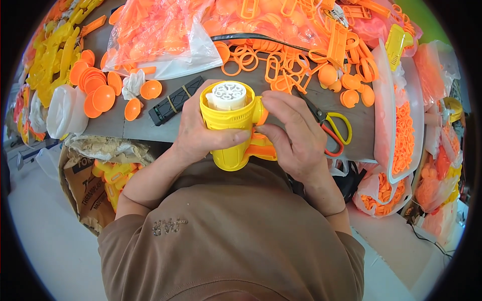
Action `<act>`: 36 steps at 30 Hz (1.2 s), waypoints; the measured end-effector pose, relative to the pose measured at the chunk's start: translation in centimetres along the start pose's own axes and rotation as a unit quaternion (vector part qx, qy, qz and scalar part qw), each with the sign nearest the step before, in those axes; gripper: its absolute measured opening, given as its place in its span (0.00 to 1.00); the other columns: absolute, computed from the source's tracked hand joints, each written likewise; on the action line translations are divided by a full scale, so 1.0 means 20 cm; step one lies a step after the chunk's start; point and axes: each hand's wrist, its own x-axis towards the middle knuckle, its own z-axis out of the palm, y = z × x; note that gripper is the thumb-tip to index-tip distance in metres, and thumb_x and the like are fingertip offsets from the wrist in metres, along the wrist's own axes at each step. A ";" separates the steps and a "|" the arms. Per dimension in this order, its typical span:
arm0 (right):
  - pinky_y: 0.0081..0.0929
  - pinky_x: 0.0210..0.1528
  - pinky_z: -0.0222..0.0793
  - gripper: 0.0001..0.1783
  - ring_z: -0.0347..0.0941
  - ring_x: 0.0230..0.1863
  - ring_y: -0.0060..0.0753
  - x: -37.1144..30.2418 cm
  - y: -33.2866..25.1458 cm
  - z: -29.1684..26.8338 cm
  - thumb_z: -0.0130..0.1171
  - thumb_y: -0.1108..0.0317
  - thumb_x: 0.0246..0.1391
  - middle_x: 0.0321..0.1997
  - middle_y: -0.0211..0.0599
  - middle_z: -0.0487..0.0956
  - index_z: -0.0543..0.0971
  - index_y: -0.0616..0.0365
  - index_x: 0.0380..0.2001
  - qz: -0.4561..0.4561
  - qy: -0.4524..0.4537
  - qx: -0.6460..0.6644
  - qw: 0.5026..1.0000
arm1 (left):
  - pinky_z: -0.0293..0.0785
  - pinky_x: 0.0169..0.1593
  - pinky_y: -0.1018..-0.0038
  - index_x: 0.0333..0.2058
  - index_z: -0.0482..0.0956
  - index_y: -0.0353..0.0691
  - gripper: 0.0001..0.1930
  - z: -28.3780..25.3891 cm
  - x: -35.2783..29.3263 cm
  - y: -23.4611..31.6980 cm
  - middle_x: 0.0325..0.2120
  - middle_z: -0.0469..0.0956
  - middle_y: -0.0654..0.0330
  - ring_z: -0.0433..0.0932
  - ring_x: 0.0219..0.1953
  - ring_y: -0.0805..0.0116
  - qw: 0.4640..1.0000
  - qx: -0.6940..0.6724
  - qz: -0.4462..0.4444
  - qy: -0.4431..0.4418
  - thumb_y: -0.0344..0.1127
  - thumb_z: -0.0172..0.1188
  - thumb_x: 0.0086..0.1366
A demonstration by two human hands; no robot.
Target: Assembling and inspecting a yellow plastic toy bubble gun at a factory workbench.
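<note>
My left hand [193,133] is wrapped round a yellow plastic toy housing [232,155], shaped like a cup and held upright in front of my chest. A white round insert with a pattern of openings [228,94] sits in its top. On the housing's right side is an orange round cap [261,114], pinched between the thumb and fingers of my right hand [298,133]. Below the cap an orange handle-like part [262,150] sticks out from the housing, partly behind my right thumb.
Scissors [335,128] with red and yellow handles lie right of my hands. A rubber-banded black strip [175,100] and orange bowl-shaped pieces [104,98] lie left. Bagged orange parts [165,35] cover the table's back. A clear bin [386,125] stands right; a paper sack [83,185] stands lower left.
</note>
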 end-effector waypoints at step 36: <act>0.37 0.43 0.69 0.14 0.73 0.40 0.50 0.12 0.73 -0.74 0.50 0.71 0.54 0.41 0.52 0.75 0.72 0.63 0.44 0.176 0.120 -0.430 0.877 | 0.69 0.46 0.75 0.45 0.68 0.32 0.36 0.03 0.03 0.05 0.36 0.75 0.59 0.74 0.38 0.72 0.997 -0.039 -0.059 -0.015 0.38 0.70 0.33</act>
